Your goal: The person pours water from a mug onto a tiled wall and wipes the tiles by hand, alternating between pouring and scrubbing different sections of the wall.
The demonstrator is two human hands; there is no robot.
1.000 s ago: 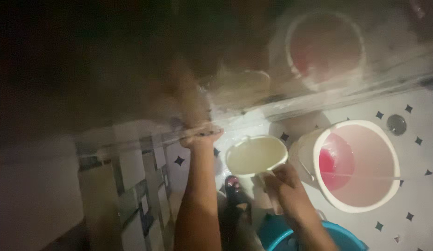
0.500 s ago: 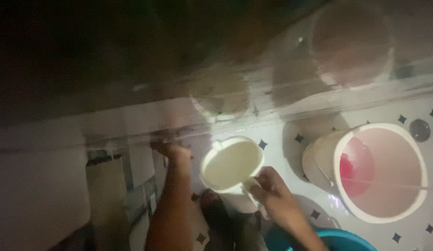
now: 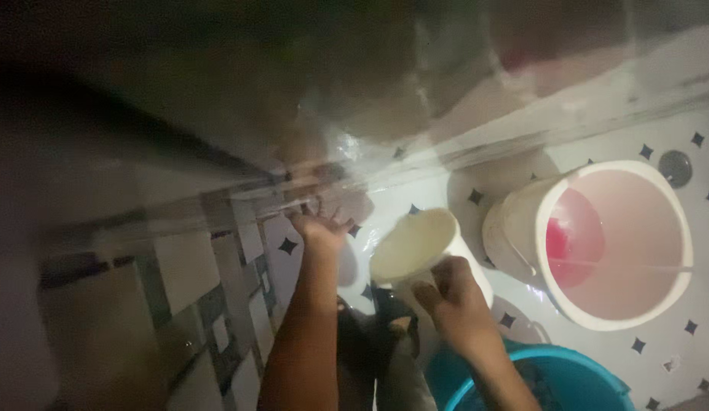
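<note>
1. Right hand (image 3: pixel 453 293): grip clenched around the handle of a cream plastic mug (image 3: pixel 423 247), tilted, mouth toward the wall.
2. Left hand (image 3: pixel 318 228): grip released, fingers spread, palm at the glossy wall (image 3: pixel 217 99) near its foot; contact not certain.
3. Floor (image 3: pixel 659 358): white tile with small dark diamonds; round drain (image 3: pixel 675 167) at far right edge.
4. White bucket (image 3: pixel 598 243) with pinkish inside, just right of the mug; blue tub (image 3: pixel 552 377) at the floor's near edge.
5. Mug interior pale, contents unclear.

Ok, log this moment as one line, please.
right hand grips tilted cream mug | left hand open on wet glass | white bucket apart
</note>
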